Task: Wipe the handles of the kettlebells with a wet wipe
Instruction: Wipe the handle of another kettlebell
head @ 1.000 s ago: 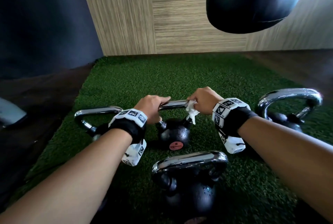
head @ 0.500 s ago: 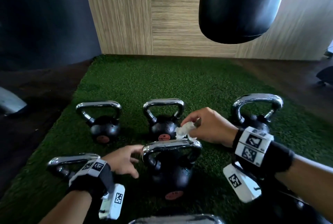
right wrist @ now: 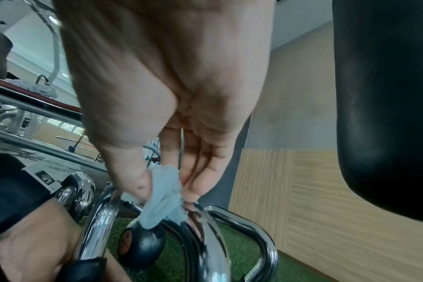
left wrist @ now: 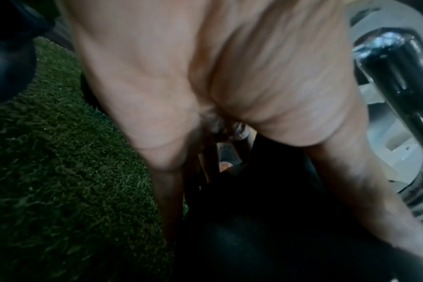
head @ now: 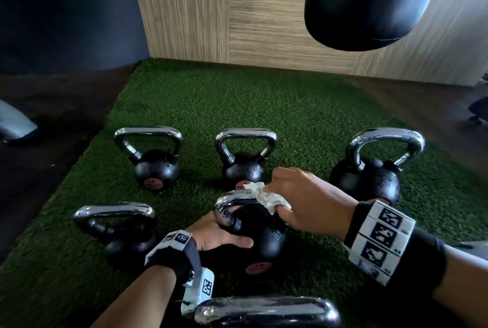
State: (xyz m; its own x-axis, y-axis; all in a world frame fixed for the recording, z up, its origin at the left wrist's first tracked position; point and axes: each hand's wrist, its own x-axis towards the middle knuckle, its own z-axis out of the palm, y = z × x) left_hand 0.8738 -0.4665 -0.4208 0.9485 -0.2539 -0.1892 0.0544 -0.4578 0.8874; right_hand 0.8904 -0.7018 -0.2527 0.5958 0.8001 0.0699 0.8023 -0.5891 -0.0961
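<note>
Several black kettlebells with chrome handles stand on green turf [head: 237,100]. My left hand [head: 219,235] grips the front middle kettlebell [head: 264,238] at its left shoulder, thumb across the ball, fingers behind. In the left wrist view my left hand [left wrist: 205,95] spreads down over the dark ball [left wrist: 254,229]. My right hand [head: 303,201] pinches a crumpled white wet wipe [head: 266,197] against the right part of this kettlebell's handle [head: 229,199]. The right wrist view shows the right hand [right wrist: 169,95], thumb and fingers pressing the wipe [right wrist: 164,198] onto the chrome handle [right wrist: 97,219].
Other kettlebells stand at back left [head: 157,166], back middle [head: 243,166], back right [head: 369,177] and front left [head: 124,238]; one more handle [head: 266,312] lies at the bottom edge. A black punching bag [head: 369,3] hangs above right. A wood-panel wall [head: 264,11] closes the back.
Both hands left the back middle kettlebell's handle and came to the nearer one. The left hand took hold of its ball; the right brought the wipe onto its handle.
</note>
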